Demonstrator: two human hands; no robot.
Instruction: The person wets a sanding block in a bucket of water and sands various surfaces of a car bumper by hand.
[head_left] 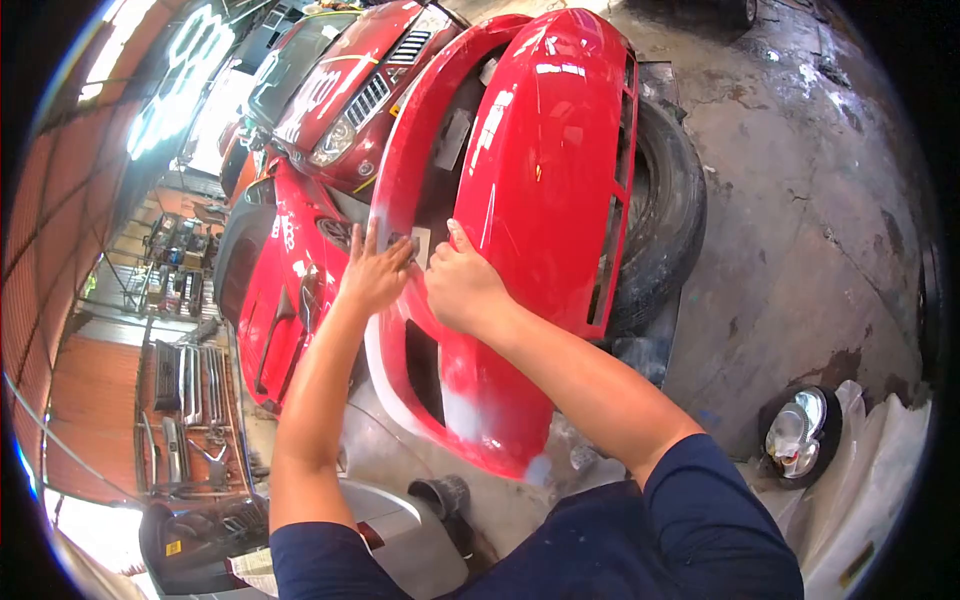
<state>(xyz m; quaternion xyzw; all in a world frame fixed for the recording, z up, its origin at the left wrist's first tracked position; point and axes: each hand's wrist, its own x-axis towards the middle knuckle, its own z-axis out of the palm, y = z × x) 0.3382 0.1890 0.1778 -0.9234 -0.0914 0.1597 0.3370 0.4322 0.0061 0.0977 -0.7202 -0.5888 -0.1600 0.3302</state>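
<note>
While both my arms reach forward, the items stand as follows. Item: one red bumper (560, 170), glossy, lying lengthwise from far to near in front of me, with whitish patches (465, 415) toward its near end. Item: my left grip (378, 272), wide, fingers spread, at the bumper's left strip, beside its opening. Item: my right grip (462, 283), narrow, fingers curled and thumb raised, at the inner edge of the broad red section; whether it closes on anything, I cannot tell. Item: one small pale rectangular piece (422, 245), between my two hands; what bears it is unclear. Item: one black tyre (685, 190), partly hidden under the bumper's right side. Item, far left: a dark red car (345, 65) with a chrome grille. Item, left: a brighter red car (262, 325). Item, near left: a silver panel (415, 540), a black pot (448, 492) just beside it. Item, near right: a headlamp (797, 430), on the grey floor (790, 200) side, well apart from the bumper.
</note>
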